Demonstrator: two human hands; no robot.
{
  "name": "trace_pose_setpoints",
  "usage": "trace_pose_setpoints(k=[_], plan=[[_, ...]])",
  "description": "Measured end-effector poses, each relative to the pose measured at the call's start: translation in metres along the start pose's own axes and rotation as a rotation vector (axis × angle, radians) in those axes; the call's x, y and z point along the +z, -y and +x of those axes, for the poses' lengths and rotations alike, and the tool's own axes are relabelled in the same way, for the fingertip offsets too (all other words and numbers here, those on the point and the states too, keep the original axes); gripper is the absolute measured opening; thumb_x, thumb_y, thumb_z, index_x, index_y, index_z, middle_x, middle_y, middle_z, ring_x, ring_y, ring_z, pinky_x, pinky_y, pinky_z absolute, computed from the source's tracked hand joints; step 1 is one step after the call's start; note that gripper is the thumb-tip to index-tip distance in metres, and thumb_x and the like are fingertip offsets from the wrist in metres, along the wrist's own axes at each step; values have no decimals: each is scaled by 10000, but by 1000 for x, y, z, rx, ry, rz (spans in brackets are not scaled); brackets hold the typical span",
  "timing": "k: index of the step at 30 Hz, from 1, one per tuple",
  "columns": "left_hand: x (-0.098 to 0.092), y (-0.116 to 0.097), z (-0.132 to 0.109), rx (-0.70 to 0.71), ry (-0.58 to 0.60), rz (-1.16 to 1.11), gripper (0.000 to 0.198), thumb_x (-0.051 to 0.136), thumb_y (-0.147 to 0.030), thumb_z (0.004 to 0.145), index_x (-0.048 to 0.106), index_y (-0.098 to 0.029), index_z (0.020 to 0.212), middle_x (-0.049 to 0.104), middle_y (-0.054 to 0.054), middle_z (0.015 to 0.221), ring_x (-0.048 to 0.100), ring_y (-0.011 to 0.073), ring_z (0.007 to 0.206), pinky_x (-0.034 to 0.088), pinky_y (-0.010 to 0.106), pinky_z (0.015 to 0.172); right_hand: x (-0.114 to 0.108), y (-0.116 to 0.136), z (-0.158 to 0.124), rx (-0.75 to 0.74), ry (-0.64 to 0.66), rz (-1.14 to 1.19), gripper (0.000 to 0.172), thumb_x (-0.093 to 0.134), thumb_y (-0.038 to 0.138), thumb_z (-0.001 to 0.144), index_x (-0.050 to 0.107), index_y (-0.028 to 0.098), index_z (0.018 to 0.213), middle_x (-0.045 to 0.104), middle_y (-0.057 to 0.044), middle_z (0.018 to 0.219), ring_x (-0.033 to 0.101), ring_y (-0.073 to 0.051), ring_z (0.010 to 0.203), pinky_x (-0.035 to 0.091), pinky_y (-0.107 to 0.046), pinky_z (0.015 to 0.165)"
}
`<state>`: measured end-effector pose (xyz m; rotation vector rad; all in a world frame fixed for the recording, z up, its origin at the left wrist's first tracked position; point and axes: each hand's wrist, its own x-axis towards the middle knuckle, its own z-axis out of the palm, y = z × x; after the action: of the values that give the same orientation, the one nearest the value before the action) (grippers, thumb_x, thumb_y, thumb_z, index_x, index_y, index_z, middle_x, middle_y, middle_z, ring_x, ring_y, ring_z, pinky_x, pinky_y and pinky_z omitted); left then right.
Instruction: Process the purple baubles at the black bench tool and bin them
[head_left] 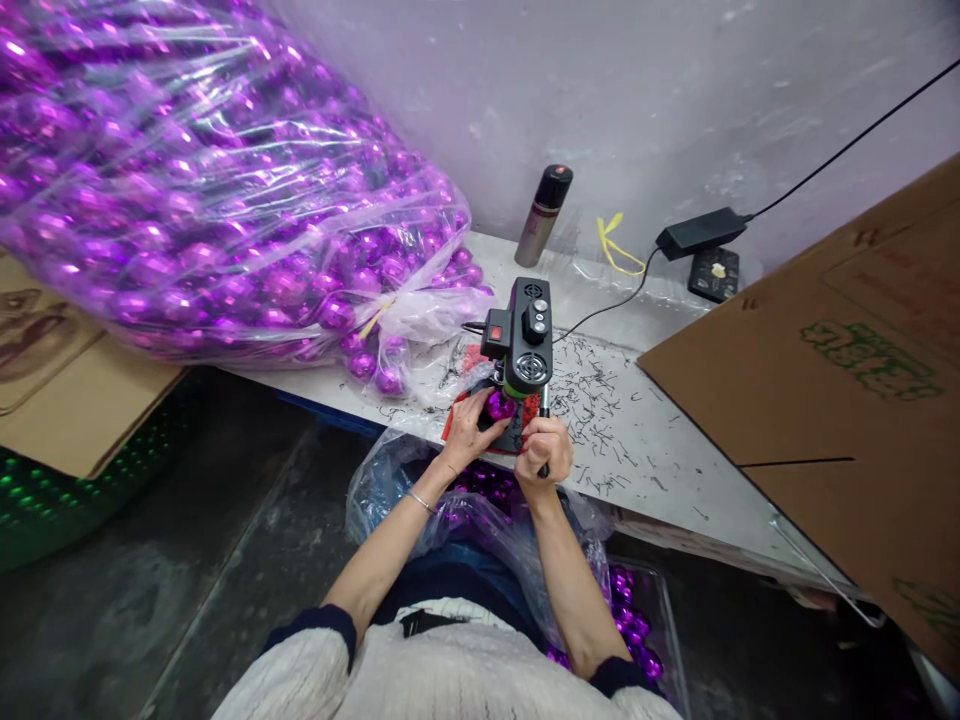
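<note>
My left hand point(472, 428) is closed around the side of a shiny purple ball point(500, 404), its thumb and fingers pressing on it. The ball sits beneath the head of a small black bench press point(530, 335) with a red switch and round vents. At the press's right side, my right hand point(544, 450) is wrapped round a lever handle point(544, 400), whose black end shows below the fist. Red material lies under the press's base. How the ball meets the press is hidden by the press head.
A large clear bag of purple balls point(247, 200) fills the left. Behind the press stand a spray can point(544, 215) and a black power adapter point(703, 233). Small dark bits point(600, 400) litter the white table point(660, 440). Cardboard boxes point(840, 380) stand right; another bag point(382, 480) hangs at my lap.
</note>
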<state>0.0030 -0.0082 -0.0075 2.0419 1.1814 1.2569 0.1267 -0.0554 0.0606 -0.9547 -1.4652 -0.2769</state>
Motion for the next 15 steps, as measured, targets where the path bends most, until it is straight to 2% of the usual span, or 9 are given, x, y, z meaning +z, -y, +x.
trace_pose_setpoints(k=[4, 8, 12, 15], plan=[[1, -1, -2, -24, -4, -6, 561, 662, -514, 915, 573, -177, 1354, 699, 165, 1272, 674, 298, 1187, 508, 465, 1013, 0, 1, 0, -71, 53, -20, 310, 360, 247, 1030, 439, 235, 731, 547, 6, 707, 519, -115, 617, 450, -271, 600], [1, -1, 0, -36, -5, -25, 574, 663, -533, 910, 578, -176, 1351, 696, 167, 1280, 669, 302, 1199, 497, 473, 1029, -2, 15, 20, 101, -45, 5, 341, 362, 221, 1024, 430, 228, 690, 526, 16, 659, 507, -111, 586, 411, -280, 578], [-3, -4, 1, -21, 6, -57, 587, 657, -533, 917, 558, -175, 1372, 686, 173, 1290, 659, 307, 1214, 493, 485, 1041, -8, 32, 56, 214, -31, 13, 328, 425, 167, 992, 474, 221, 672, 532, 20, 630, 552, -120, 605, 413, -288, 592], [-14, -12, -16, 46, -8, -52, 620, 655, -488, 932, 479, -194, 1449, 647, 175, 1345, 617, 301, 1274, 486, 486, 1067, -12, 37, 70, 255, 7, 35, 320, 453, 165, 983, 485, 220, 669, 534, 20, 629, 558, -122, 614, 422, -291, 607]])
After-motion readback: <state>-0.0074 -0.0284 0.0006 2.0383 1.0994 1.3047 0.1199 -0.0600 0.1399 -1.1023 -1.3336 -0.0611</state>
